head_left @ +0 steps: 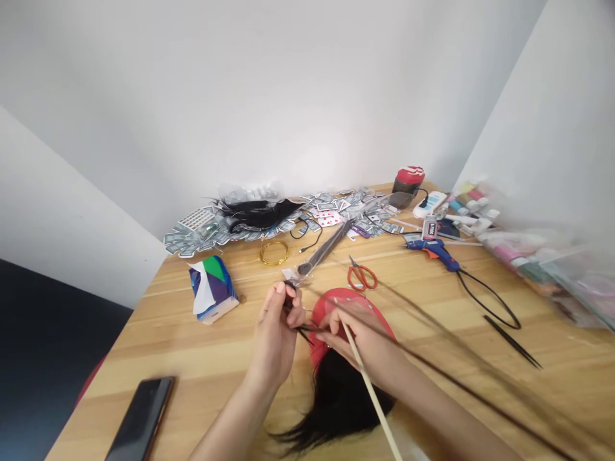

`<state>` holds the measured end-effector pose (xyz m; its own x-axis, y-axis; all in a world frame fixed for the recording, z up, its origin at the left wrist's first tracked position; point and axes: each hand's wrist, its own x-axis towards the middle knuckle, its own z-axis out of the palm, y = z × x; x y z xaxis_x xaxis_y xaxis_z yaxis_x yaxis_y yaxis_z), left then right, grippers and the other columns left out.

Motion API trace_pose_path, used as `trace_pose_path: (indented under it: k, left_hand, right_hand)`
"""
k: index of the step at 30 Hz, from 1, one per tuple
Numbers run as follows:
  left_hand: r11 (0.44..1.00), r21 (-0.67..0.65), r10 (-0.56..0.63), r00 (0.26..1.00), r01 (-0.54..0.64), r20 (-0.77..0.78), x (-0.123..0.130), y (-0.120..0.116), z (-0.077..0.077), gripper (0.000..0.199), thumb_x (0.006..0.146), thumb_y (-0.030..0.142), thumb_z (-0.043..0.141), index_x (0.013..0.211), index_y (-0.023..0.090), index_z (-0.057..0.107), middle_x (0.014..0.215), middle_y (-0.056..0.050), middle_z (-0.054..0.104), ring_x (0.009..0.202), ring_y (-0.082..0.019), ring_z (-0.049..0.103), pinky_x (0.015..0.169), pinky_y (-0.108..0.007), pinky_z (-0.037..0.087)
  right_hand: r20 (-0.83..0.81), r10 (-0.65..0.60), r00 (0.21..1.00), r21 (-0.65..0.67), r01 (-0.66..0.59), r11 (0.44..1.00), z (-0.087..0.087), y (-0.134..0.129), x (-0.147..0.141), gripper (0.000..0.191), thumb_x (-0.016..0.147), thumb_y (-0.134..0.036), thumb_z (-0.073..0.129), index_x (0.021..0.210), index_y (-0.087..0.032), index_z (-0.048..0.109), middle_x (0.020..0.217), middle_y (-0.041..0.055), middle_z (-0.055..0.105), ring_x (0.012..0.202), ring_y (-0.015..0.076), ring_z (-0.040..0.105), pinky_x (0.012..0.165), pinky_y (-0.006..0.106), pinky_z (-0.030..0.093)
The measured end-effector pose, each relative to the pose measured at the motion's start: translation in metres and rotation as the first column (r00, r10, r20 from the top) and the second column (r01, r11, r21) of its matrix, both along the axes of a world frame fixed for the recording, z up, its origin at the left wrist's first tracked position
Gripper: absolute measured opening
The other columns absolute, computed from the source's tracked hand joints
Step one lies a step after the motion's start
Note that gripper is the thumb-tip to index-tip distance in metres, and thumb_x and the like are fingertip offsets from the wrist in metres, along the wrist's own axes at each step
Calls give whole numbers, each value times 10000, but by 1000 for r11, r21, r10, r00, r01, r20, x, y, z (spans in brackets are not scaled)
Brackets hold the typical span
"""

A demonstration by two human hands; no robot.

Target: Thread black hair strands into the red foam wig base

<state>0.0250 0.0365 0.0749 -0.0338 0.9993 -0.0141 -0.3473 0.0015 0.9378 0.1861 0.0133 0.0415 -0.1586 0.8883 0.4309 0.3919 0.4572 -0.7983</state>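
Observation:
My left hand (pixel 277 326) is closed around a small dark piece (pixel 289 296), held upright; it looks like black hair, though the fingers partly hide it. Just to its right, my right hand (pixel 353 336) grips a pale thin stick (pixel 369 384) that slants down toward me. Its fingertips also pinch dark strands (pixel 307 328) running across to the left hand. Beneath both hands lies a red rounded piece (pixel 342 296), and a lock of long black hair (pixel 331 403) spreads over its near side. Long blurred brown strands (pixel 446 355) stretch from the hands toward the lower right.
Red-handled scissors (pixel 361 277) lie beyond my right hand. A tissue pack (pixel 212 288) and a phone (pixel 141 419) are on the left. On the right are a blue glue gun (pixel 435 251) and black tweezers (pixel 512 340). Playing cards (pixel 329 218) and black hair (pixel 262 214) line the wall.

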Motion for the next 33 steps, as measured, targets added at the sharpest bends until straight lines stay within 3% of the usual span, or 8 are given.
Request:
trace_pose_path:
  k: [2,4,9,16,21,28,31,33]
  left_hand:
    - [998,55,28,996,-24,-79,-2,-1,-4,471,887,639,656,757,206,523,638,75,412,502,-65,296,485,-186,315]
    - [994,105,22,983,-3,-182,-2,-4,-9,478,906,650,633,751,206,548,660,55,459,565,-87,384,538,-198,361]
    - [971,174,-72,896,164,-439,0,-12,-12,409,989,574,543,812,214,623,718,17,578,662,-142,524,636,-249,436]
    - [929,245,-56,762,276,-645,0,-15,-6,295,1049,384,444,897,218,635,735,7,622,654,-151,577,635,-256,448]
    - [913,297,24,690,279,-723,0,-17,-13,156,1021,297,464,997,227,601,859,-49,711,759,-204,668,720,-312,496]
    - [908,344,93,686,239,-722,0,-13,-22,75,1036,293,446,1095,245,455,1012,-84,712,882,-211,725,783,-343,557]
    - [908,362,117,701,212,-704,-8,-9,-19,201,1029,311,504,1199,243,421,1266,-135,639,1100,-220,686,958,-411,533]
    - [905,387,152,714,178,-684,-14,-7,-15,310,1014,329,560,1273,245,410,1451,-165,522,1330,-252,558,1118,-488,421]
  right_hand:
    - [-14,-19,1000,-59,18,998,10,-1,3,229,876,-279,761,758,-239,569,779,18,728,706,208,670,644,307,505]
    - [-62,-47,997,-120,39,992,19,0,6,132,912,-336,721,875,-238,640,984,63,784,883,242,733,789,362,558]
    - [-118,-47,992,-128,32,991,26,3,9,270,933,-418,702,1140,-245,714,1286,108,745,1185,299,699,1026,470,532]
    - [-28,-26,999,-13,25,1000,22,5,7,138,951,-290,699,1072,-270,762,1207,100,780,1139,299,724,977,477,562]
    - [23,-34,999,31,33,999,22,7,8,116,941,-193,691,998,-262,764,1189,102,788,1100,302,743,922,475,577]
    - [244,-95,965,252,32,967,29,12,12,153,966,-134,624,986,-247,725,1203,116,786,1056,300,753,854,472,561]
    - [320,-149,935,339,34,940,28,14,14,132,980,-135,603,1007,-215,705,1250,153,762,1075,312,737,881,501,541]
    - [363,-208,908,397,51,916,29,14,15,123,984,-140,602,1010,-206,702,1311,165,731,1110,319,714,914,515,526]
